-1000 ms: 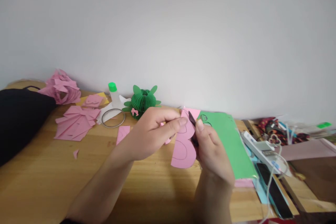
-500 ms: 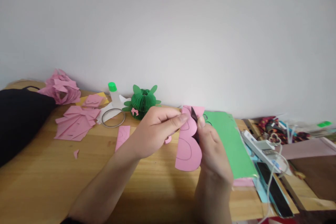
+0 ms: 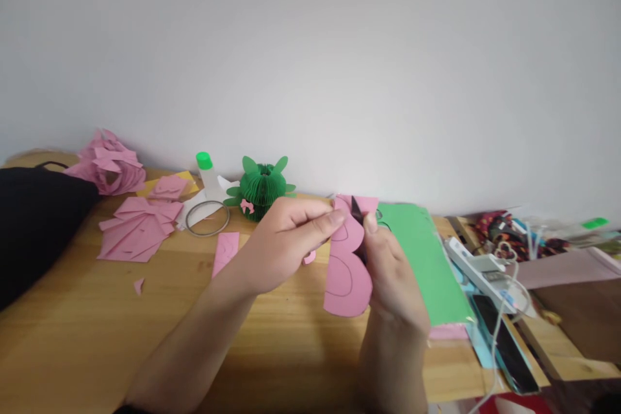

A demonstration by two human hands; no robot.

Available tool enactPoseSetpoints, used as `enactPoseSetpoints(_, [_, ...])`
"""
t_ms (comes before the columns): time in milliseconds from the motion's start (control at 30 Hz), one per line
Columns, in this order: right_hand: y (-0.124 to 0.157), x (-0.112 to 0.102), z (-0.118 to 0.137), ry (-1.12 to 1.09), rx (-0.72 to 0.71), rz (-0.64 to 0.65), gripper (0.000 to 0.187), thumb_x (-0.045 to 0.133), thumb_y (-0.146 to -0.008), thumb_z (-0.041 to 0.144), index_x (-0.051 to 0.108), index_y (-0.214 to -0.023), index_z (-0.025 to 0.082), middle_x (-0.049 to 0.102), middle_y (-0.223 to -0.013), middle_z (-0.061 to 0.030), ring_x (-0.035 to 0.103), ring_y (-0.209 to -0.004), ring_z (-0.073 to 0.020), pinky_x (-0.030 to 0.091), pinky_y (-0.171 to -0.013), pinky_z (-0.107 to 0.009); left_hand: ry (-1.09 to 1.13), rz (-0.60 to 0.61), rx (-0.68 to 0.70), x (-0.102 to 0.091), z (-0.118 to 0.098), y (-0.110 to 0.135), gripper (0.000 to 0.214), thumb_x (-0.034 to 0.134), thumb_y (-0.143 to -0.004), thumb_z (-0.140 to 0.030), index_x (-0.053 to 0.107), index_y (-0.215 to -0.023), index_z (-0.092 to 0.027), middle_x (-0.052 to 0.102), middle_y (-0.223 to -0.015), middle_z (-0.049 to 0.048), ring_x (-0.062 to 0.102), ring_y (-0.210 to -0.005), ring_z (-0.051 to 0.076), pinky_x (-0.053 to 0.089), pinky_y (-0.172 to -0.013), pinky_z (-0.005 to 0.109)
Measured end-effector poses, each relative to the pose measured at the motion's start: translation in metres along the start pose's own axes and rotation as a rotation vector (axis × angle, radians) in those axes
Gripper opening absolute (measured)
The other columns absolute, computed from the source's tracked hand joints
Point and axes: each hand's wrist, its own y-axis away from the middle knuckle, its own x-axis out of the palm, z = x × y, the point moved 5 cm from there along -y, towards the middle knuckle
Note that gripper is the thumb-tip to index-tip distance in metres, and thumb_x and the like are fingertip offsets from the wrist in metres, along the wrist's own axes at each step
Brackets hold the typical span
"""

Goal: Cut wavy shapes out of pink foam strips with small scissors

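Note:
Between the thumb and fingers of my left hand [image 3: 291, 242] is a strip of pink paper [image 3: 347, 281], pinched near its upper part. Its right edge is cut into rounded lobes, and curved pencil lines run across it. My right hand [image 3: 395, 272] is closed around dark scissors [image 3: 358, 209]; their handles are mostly hidden behind the hand and paper. A blade tip lies over the paper's upper part, close to my left thumb. Behind my left hand, a small curled pink paper piece [image 3: 309, 258] lies on the table.
A green pleated paper ball [image 3: 263, 189] stands at the back, beside a glue stick [image 3: 206, 171] and a grey ring [image 3: 190, 223]. Folded pink paper [image 3: 140, 226] lies left, near a black bag [image 3: 39, 226]. Right are green sheets [image 3: 422, 259], a power strip [image 3: 473, 268] and a phone [image 3: 504, 343].
The scissor tip has shifted slightly left over the paper, and more of the paper's upper right corner shows. The background has moved a little left in view. Both hands keep their holds.

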Motion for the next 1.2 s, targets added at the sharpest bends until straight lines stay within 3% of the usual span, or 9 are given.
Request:
enactPoseSetpoints(467, [0.0022,-0.0023,0.0073,0.112,-0.091,-0.178,0.057,0.045,-0.093,0.062,0.046,-0.052,0.023,0.037,-0.047,0.0043,0.032,-0.043,-0.0118,0.036,-0.044,-0.027,-0.150,-0.076,0.098,0.0018,-0.0051,0.0007,0.044,0.051,-0.094,-0.028,0.029,-0.057,-0.018,0.022,-0.054,-0.0070,0.022,-0.050,0.007,0.022,-0.046,0.024])
enactPoseSetpoints(667, [0.0038,-0.0045,0.0069,0.135,-0.124,-0.227,0.056,0.046,-0.092,0.063,0.043,-0.053,0.023,0.040,-0.049,0.0037,0.033,-0.045,-0.0122,0.032,-0.042,-0.026,-0.182,-0.112,0.105,0.0027,-0.0039,0.0027,0.042,0.049,-0.095,-0.028,0.031,-0.058,-0.018,0.024,-0.058,-0.0058,0.024,-0.054,0.008,0.023,-0.050,0.026])
enactPoseSetpoints(1200, [0.0043,0.0007,0.0075,0.055,-0.075,-0.182,0.049,0.047,-0.094,0.057,0.042,-0.059,0.023,0.039,-0.055,0.0022,0.034,-0.051,-0.0143,0.032,-0.045,-0.027,-0.178,-0.159,0.151,0.0059,-0.0070,0.0038,0.042,0.049,-0.096,-0.026,0.031,-0.058,-0.018,0.025,-0.060,-0.0052,0.025,-0.055,0.008,0.025,-0.052,0.027])
